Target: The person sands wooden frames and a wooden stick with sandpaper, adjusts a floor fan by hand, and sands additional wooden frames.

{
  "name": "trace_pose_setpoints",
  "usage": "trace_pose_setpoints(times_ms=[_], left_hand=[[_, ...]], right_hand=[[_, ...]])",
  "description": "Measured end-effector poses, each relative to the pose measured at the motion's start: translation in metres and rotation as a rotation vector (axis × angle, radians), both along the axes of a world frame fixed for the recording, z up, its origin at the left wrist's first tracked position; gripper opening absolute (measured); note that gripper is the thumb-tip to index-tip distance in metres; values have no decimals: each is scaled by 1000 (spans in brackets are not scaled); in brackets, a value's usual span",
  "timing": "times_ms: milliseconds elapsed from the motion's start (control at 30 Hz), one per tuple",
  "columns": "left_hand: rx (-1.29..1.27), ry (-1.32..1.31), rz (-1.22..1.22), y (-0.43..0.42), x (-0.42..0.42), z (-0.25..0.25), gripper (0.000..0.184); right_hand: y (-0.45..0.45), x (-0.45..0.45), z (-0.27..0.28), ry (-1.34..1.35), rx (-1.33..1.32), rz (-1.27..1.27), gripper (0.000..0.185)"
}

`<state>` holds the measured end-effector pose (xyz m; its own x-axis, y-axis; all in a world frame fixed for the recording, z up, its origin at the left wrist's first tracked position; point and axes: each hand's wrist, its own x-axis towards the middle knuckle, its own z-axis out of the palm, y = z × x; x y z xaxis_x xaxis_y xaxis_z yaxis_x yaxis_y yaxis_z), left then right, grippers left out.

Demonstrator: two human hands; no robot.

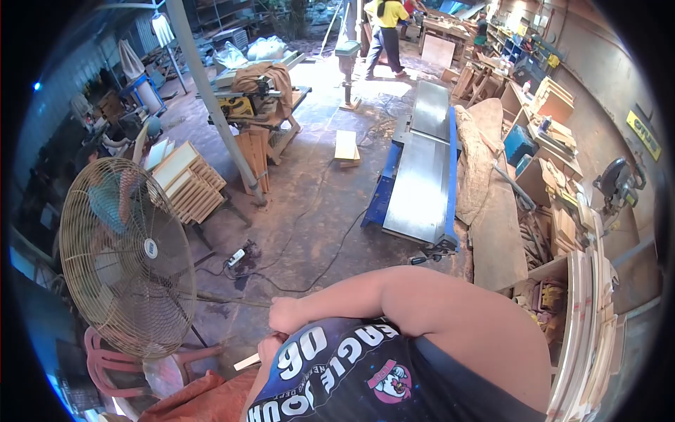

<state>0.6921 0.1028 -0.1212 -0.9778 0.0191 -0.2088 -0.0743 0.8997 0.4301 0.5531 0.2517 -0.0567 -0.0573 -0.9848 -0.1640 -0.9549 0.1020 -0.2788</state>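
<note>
My right hand [285,315] is closed into a fist in front of my body, at the end of my bent right arm. A thin brownish rod [235,300] runs from the fan's side up to this fist; whether the fist grips it I cannot tell. Just below, my left hand [270,346] shows only in part, its fingers curled against my dark printed shirt [337,366]. Beside it a pale strip of wood [247,362] sticks out to the left. What the left hand holds is hidden.
A large caged fan [126,257] stands at left, above a red plastic chair [105,366]. Cables and a white power strip [237,257] lie on the floor. Ahead are a blue jointer [420,186] and stacked frames [188,184]. A person in yellow [387,17] is farther off.
</note>
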Motion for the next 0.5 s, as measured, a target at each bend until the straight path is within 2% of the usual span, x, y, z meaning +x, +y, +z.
trace_pose_setpoints(times_ms=[133, 267, 367, 500], left_hand=[[117, 51, 215, 6, 14, 5, 30], [-33, -111, 78, -21, 24, -41, 31], [-167, -146, 105, -19, 27, -38, 31], [-39, -83, 67, -11, 28, -2, 29]], right_hand=[[-16, 1, -13, -100, -8, 9, 26], [-24, 6, -22, -126, -36, 27, 26], [-28, 4, -30, -111, -11, 43, 25], [-15, -13, -24, -72, 83, 49, 25]])
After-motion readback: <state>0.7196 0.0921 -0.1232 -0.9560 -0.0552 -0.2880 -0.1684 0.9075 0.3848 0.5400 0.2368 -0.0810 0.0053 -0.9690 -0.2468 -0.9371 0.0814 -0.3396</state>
